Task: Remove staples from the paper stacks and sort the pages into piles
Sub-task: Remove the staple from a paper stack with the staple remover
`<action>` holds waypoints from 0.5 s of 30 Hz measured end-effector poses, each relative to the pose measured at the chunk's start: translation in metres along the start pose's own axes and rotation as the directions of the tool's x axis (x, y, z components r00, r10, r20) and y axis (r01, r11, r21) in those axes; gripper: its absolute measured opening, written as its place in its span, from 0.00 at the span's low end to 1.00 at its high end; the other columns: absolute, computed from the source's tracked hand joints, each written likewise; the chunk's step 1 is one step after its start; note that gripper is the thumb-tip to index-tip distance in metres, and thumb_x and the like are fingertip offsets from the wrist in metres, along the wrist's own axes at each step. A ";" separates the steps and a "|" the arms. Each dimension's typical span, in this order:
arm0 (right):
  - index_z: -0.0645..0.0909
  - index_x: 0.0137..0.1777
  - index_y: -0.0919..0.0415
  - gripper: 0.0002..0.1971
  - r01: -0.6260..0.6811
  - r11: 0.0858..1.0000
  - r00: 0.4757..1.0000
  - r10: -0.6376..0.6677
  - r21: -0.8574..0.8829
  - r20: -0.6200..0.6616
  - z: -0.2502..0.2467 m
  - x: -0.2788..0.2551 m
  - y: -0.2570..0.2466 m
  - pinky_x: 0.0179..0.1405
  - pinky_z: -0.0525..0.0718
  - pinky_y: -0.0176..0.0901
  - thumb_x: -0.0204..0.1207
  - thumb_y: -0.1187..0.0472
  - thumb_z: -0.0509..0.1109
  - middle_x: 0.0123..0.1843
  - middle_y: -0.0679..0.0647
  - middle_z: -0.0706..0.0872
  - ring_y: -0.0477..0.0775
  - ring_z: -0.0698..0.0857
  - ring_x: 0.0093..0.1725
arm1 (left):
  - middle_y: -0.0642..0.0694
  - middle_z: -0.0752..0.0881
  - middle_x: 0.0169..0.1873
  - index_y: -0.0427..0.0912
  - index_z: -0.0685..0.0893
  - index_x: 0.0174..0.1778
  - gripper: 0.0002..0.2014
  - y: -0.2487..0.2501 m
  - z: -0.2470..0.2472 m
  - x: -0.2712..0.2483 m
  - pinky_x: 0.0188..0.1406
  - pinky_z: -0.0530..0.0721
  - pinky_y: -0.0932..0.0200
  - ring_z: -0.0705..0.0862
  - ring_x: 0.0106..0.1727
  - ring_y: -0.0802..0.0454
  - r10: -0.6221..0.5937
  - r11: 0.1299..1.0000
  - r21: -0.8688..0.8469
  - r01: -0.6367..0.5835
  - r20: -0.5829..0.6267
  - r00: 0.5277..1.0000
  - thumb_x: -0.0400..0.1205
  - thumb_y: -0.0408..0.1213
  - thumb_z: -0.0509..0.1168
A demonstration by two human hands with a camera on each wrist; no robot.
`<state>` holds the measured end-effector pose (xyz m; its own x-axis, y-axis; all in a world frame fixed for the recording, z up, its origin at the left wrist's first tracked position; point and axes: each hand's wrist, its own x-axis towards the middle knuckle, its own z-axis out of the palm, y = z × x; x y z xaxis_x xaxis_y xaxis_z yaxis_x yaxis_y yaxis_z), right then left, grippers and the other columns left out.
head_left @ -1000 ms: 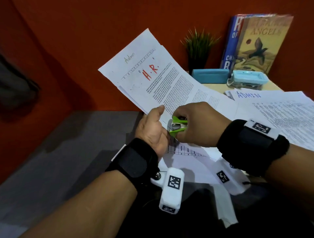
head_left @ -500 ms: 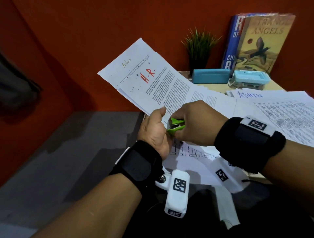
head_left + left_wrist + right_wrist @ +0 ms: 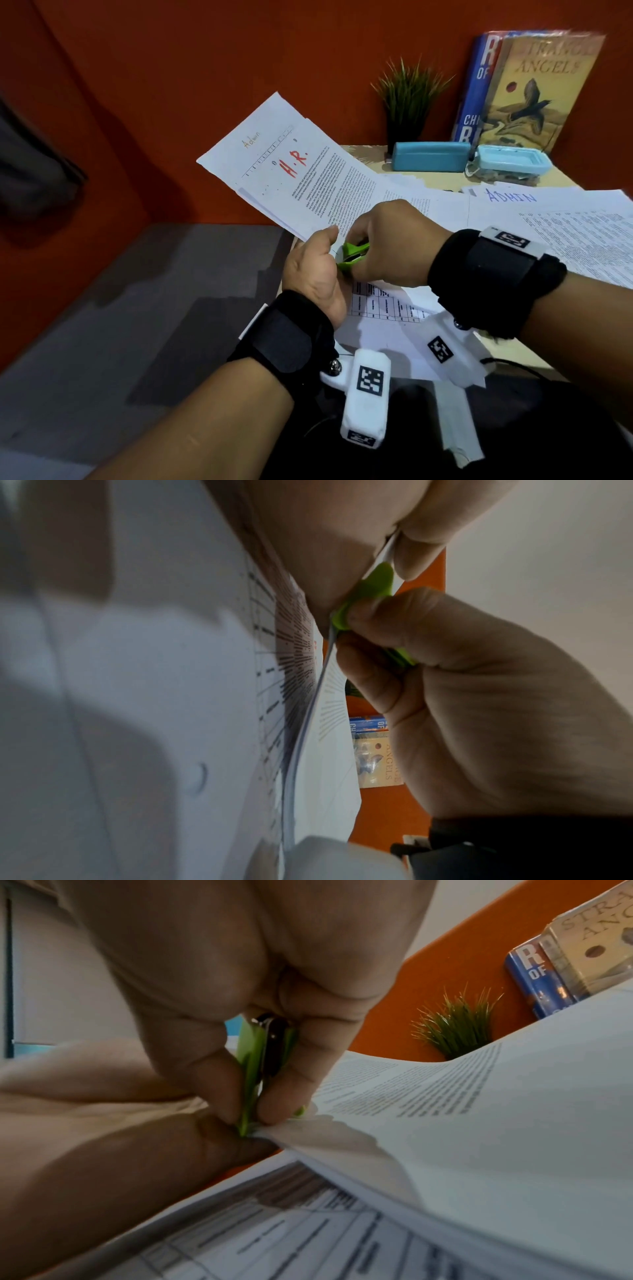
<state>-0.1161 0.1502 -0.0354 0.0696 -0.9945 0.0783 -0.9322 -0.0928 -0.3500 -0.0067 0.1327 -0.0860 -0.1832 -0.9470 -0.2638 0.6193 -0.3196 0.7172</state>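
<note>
A stapled paper stack (image 3: pixel 308 171) marked "H.R." and "Admin" is held tilted above the desk's left edge. My left hand (image 3: pixel 317 270) pinches its near corner, thumb on top. My right hand (image 3: pixel 387 243) squeezes a green staple remover (image 3: pixel 352 255) whose jaws bite on that same corner. In the right wrist view the staple remover (image 3: pixel 260 1069) sits pressed between thumb and finger, tip at the paper stack's (image 3: pixel 479 1110) corner. The left wrist view shows the staple remover (image 3: pixel 369 593) against the paper stack's (image 3: pixel 301 723) edge. The staple itself is hidden.
Loose pages (image 3: pixel 565 233), one marked "ADMIN", cover the desk at right, and a table-printed sheet (image 3: pixel 387 305) lies under my hands. At the back stand a small plant (image 3: pixel 407 99), two books (image 3: pixel 534 92), a teal case (image 3: pixel 431 156) and a light-blue box (image 3: pixel 510 161). Grey floor lies left.
The stack and both hands have shifted slightly lower and right in view. The staple remover's jaws have squeezed closer together on the corner.
</note>
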 end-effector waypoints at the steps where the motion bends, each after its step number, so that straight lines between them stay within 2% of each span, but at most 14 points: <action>1: 0.90 0.44 0.54 0.12 -0.004 1.000 1.000 0.004 0.001 0.009 0.000 0.001 0.000 0.39 0.88 0.46 0.62 0.50 0.80 0.38 0.49 0.87 0.48 0.84 0.38 | 0.35 0.91 0.42 0.38 0.84 0.45 0.07 0.000 0.000 0.001 0.66 0.82 0.26 0.88 0.52 0.34 -0.006 1.000 -0.002 0.006 -0.010 1.000 0.87 0.28 0.63; 3: 0.90 0.43 0.54 0.12 -0.019 1.000 1.000 0.019 0.024 0.025 -0.001 0.004 0.000 0.37 0.86 0.43 0.61 0.52 0.81 0.36 0.48 0.87 0.46 0.83 0.36 | 0.26 0.88 0.53 0.35 0.82 0.46 0.05 0.000 0.000 0.002 0.64 0.83 0.25 0.87 0.50 0.33 -0.035 0.999 -0.032 0.035 -0.027 0.999 0.87 0.28 0.63; 5: 0.90 0.41 0.57 0.11 -0.057 0.993 0.997 0.052 0.103 0.048 -0.003 0.008 0.002 0.35 0.88 0.44 0.60 0.55 0.82 0.32 0.49 0.88 0.45 0.83 0.30 | 0.19 0.85 0.60 0.32 0.80 0.48 0.04 0.000 -0.001 0.004 0.56 0.85 0.27 0.87 0.49 0.30 -0.066 0.996 -0.056 0.064 -0.033 0.997 0.87 0.27 0.61; 7: 0.91 0.39 0.60 0.09 -0.106 0.971 0.992 0.089 0.215 0.085 -0.002 0.012 0.005 0.37 0.90 0.48 0.59 0.59 0.83 0.30 0.53 0.90 0.46 0.84 0.26 | 0.21 0.86 0.56 0.32 0.79 0.51 0.02 0.001 -0.002 0.006 0.38 0.91 0.37 0.88 0.42 0.32 -0.087 0.995 -0.058 0.084 -0.053 0.995 0.87 0.26 0.61; 9: 0.91 0.38 0.63 0.07 -0.158 0.929 0.984 0.119 0.336 0.136 0.000 0.014 0.009 0.41 0.92 0.55 0.60 0.64 0.83 0.31 0.58 0.91 0.49 0.86 0.27 | 0.24 0.87 0.51 0.32 0.80 0.59 0.07 0.000 -0.003 0.009 0.26 0.91 0.48 0.88 0.36 0.37 -0.102 0.993 -0.065 0.097 -0.086 0.991 0.87 0.26 0.62; 12: 0.89 0.40 0.72 0.08 -0.249 0.838 0.962 0.154 0.486 0.227 -0.001 0.016 0.013 0.46 0.90 0.65 0.60 0.74 0.80 0.34 0.70 0.90 0.59 0.87 0.28 | 0.27 0.88 0.52 0.30 0.78 0.68 0.13 -0.003 -0.008 0.016 0.24 0.90 0.52 0.89 0.33 0.39 -0.138 0.985 -0.117 0.127 -0.084 0.987 0.88 0.27 0.60; 13: 0.88 0.41 0.75 0.08 -0.283 0.804 0.953 0.171 0.524 0.252 -0.002 0.017 0.014 0.45 0.88 0.64 0.61 0.77 0.79 0.35 0.73 0.89 0.61 0.86 0.29 | 0.27 0.89 0.51 0.28 0.77 0.69 0.14 -0.003 -0.009 0.018 0.27 0.91 0.50 0.90 0.33 0.39 -0.156 0.978 -0.147 0.145 -0.068 0.985 0.88 0.27 0.58; 15: 0.86 0.43 0.80 0.09 -0.336 0.736 0.937 0.201 0.588 0.285 -0.004 0.019 0.017 0.42 0.86 0.58 0.63 0.80 0.76 0.36 0.76 0.87 0.65 0.84 0.33 | 0.27 0.90 0.44 0.23 0.77 0.65 0.13 -0.004 -0.011 0.023 0.31 0.93 0.48 0.91 0.30 0.39 -0.175 0.962 -0.220 0.159 -0.055 0.983 0.89 0.26 0.54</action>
<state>-0.1321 0.1302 -0.0357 -0.0206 -0.9647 -0.2626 -0.5002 0.2373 -0.8327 -0.0046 0.1123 -0.1021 -0.2464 -0.8730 -0.4209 0.7346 -0.4515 0.5065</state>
